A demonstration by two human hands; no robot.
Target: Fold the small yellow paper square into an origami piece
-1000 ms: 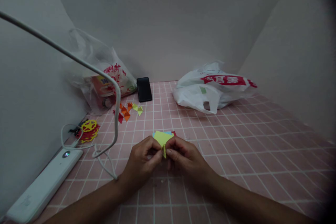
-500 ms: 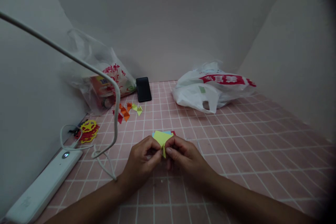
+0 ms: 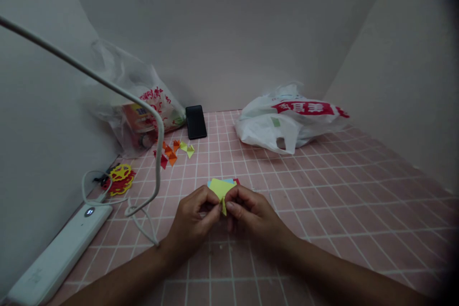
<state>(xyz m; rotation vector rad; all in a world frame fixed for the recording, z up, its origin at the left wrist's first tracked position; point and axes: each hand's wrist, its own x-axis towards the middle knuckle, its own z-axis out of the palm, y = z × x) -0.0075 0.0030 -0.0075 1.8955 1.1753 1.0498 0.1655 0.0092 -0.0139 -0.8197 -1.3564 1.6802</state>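
Observation:
My left hand [image 3: 199,213] and my right hand [image 3: 249,210] meet at the middle of the tiled surface. Both pinch a small folded yellow paper [image 3: 224,207] between thumb and forefinger; part of it is hidden by the fingertips. Right behind it lies a stack of coloured paper sheets [image 3: 221,187], a yellow one on top, with blue and red edges peeking out. Farther left sit several small folded paper pieces [image 3: 172,155] in red, orange and pale yellow.
A white power strip [image 3: 60,253] and a looping white cable [image 3: 159,153] are on the left, beside red and yellow cut-out shapes [image 3: 122,179]. At the back are a clear plastic bag [image 3: 143,105], a black phone [image 3: 196,122] and a white plastic bag [image 3: 287,119].
Both hands keep their pinch on the yellow paper in practically the same place. The small display on the power strip looks different.

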